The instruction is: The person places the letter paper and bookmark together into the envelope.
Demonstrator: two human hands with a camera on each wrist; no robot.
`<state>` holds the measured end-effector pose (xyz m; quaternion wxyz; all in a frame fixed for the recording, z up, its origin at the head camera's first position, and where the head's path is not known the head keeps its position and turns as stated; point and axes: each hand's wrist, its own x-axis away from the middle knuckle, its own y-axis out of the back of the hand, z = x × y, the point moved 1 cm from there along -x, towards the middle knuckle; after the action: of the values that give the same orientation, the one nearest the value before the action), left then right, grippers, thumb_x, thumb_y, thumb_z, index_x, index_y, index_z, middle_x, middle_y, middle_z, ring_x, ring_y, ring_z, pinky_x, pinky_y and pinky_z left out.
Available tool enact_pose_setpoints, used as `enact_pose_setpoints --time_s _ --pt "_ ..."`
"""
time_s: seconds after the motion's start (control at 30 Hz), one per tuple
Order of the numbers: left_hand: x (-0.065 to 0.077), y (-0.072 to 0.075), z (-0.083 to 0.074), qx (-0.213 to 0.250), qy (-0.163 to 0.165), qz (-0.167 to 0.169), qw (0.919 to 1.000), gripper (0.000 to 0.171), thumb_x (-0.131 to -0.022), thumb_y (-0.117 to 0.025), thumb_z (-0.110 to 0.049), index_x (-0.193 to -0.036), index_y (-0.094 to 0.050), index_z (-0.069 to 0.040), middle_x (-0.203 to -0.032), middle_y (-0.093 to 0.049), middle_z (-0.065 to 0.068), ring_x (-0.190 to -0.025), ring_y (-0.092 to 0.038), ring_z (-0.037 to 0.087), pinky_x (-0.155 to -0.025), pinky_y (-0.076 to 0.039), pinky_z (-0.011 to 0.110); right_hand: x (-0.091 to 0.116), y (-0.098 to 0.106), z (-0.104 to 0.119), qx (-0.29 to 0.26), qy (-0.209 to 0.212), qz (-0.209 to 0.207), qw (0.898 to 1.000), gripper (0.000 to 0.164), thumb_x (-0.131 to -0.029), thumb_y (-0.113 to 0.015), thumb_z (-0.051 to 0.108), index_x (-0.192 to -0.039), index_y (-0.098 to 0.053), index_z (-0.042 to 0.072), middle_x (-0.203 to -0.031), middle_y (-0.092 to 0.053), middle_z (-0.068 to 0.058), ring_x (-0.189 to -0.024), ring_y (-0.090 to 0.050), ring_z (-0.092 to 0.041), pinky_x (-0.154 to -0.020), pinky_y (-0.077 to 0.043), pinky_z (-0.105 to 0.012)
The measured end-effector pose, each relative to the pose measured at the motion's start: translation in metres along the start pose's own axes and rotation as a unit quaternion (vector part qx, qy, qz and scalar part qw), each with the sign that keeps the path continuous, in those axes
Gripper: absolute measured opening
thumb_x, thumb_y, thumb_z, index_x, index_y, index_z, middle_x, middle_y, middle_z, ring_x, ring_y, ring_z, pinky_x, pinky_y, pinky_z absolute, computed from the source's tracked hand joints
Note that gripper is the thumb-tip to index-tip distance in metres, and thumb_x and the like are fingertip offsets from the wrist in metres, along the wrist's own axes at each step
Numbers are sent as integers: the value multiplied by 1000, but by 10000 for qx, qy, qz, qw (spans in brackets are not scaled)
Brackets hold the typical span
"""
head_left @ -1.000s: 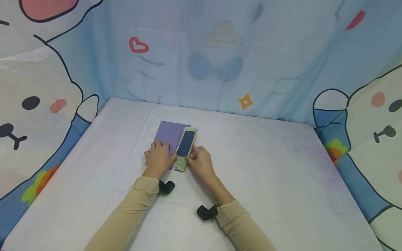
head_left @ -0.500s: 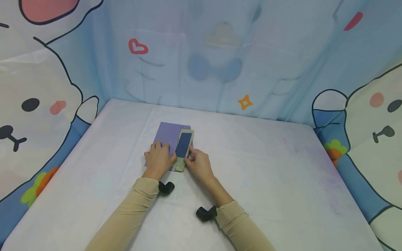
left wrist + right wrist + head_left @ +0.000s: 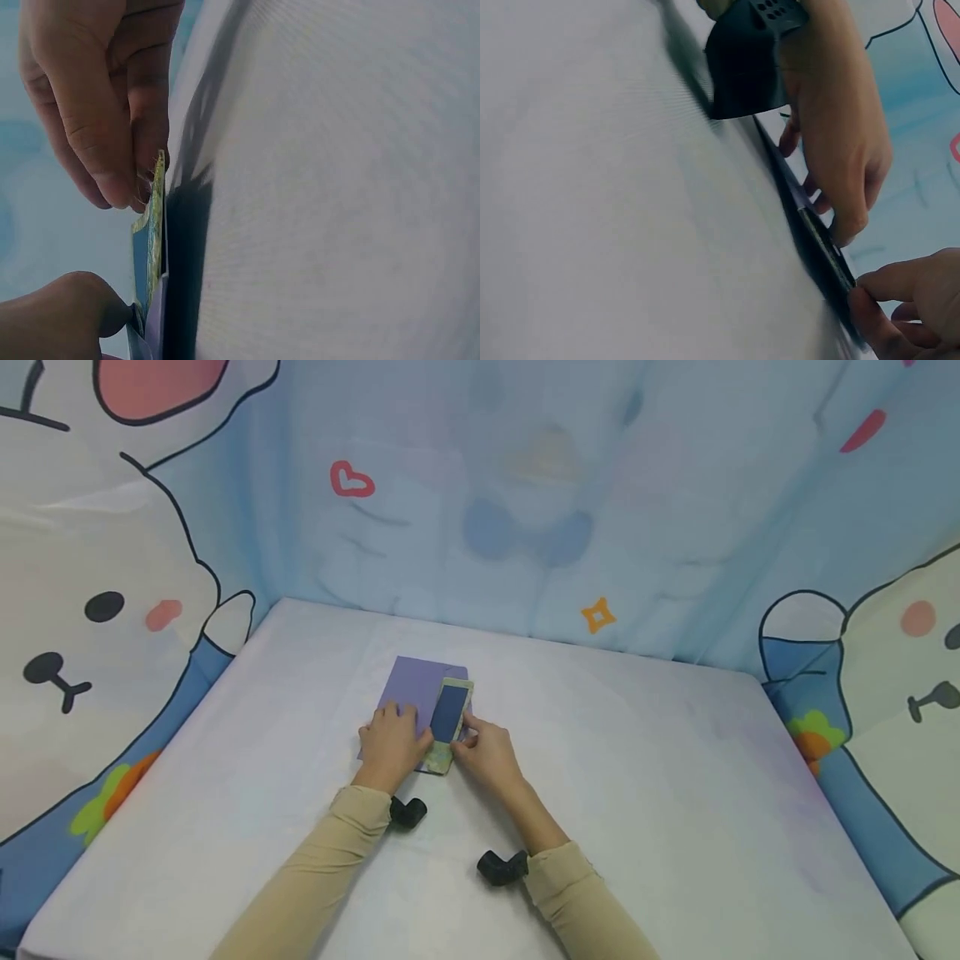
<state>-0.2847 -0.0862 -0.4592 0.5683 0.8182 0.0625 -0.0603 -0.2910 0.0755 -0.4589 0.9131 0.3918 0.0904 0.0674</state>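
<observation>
A flat purple card (image 3: 416, 679) lies on the white table, left of centre. Over its right side lies a phone-shaped card (image 3: 448, 714) with a dark blue panel and a yellow-green patterned border. My left hand (image 3: 392, 742) rests on the purple card with fingers spread, its thumb at the left edge of the phone-shaped card. Thumb and fingertips of my right hand (image 3: 489, 757) pinch that card's right edge. From the left wrist, the thin patterned edge (image 3: 156, 232) shows at the right fingertips, a little above the table. The purple card's lower left is partly hidden under my left hand.
The white-covered table (image 3: 637, 793) stretches out around both hands. Behind it hangs a light blue curtain (image 3: 420, 552) printed with cartoon animals. Black wrist cameras (image 3: 502, 867) stick out from beside both beige cuffs.
The phone-shaped card's top has shifted slightly left over the purple card, with my right hand following. My left hand stays put on the purple card. The head view has turned a little.
</observation>
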Motion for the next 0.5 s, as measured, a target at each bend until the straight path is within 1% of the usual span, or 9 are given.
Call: enact_pose_setpoints --time_s 0.1,0.2,0.33,0.4,0.5 --pt "0 -1 -1 24 31 -50 10000 45 -89 -57 -39 -121 -61 -8 -121 -57 19 -114 -53 37 -85 -44 59 -5 3 0 -135 -80 86 9998 57 -82 -69 10 -134 -50 0 -105 -71 -15 -70 -68 -15 -62 -53 -24" --pt "0 -3 0 -2 6 -78 10000 45 -89 -58 -39 -120 -61 -8 -121 -57 19 -114 -53 37 -84 -44 58 -10 5 1 -374 -164 170 9990 56 -83 -67 11 -136 -49 1 -121 -65 -15 -78 -70 -19 -63 -54 -25" --pt "1 -5 0 -49 -29 -139 9999 44 -88 -58 -40 -119 -62 -8 -119 -57 18 -111 -54 36 -83 -44 57 -19 4 2 -665 -360 283 9967 55 -86 -65 14 -137 -48 2 -124 -64 -15 -86 -71 -23 -67 -56 -28" --pt "1 -4 0 -53 -35 -180 9998 44 -87 -59 -40 -118 -62 -8 -118 -58 18 -111 -54 36 -83 -44 56 -24 3 2 -755 -454 269 9957 55 -87 -63 16 -137 -48 2 -122 -65 -15 -91 -70 -23 -73 -56 -31" --pt "0 -4 1 -92 -49 -235 9997 44 -86 -60 -40 -116 -63 -8 -117 -58 18 -110 -55 35 -82 -45 56 -32 1 0 -961 -729 173 9926 56 -88 -60 20 -139 -46 3 -123 -64 -14 -100 -68 -25 -83 -54 -35"
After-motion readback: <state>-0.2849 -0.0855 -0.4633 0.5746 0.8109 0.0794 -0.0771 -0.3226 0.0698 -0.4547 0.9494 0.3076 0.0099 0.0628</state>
